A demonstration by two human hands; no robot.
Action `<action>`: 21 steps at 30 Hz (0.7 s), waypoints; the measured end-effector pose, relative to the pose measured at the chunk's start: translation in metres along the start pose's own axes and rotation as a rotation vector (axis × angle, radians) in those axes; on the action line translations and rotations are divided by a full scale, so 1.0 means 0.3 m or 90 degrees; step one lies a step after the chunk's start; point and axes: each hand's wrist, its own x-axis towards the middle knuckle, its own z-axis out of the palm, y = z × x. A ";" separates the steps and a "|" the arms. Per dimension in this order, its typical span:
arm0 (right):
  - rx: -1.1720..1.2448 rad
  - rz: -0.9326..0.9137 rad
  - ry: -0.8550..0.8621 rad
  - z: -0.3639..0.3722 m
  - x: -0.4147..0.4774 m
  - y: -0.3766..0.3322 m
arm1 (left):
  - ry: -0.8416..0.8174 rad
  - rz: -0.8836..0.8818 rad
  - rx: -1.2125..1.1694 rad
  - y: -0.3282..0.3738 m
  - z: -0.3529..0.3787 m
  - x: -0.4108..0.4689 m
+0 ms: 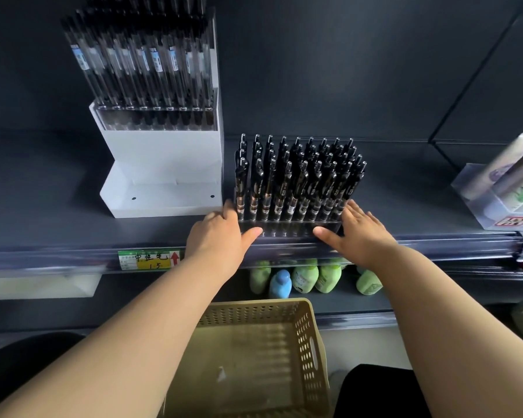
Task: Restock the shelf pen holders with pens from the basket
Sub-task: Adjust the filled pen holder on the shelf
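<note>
A clear acrylic pen holder (287,229) stands at the front edge of the dark shelf (43,206), packed with several rows of black click pens (296,179). My left hand (221,233) is at its left end, fingers straight up along the side and thumb lying along the front. My right hand (357,233) mirrors it at the right end, fingers spread against the side and thumb on the front. Below, the beige perforated basket (311,342) shows a bare bottom with no pens visible.
A white stepped display holder (163,164) stands just left, its top tier filled with clear-barrelled pens (145,61). A price label (150,260) is on the shelf rail. Green and blue bottles (305,277) sit on the shelf below. A clear box of goods (501,188) is at the right.
</note>
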 end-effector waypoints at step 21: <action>0.130 0.008 0.028 -0.064 -0.077 -0.002 | -0.028 0.047 -0.150 0.043 -0.027 -0.018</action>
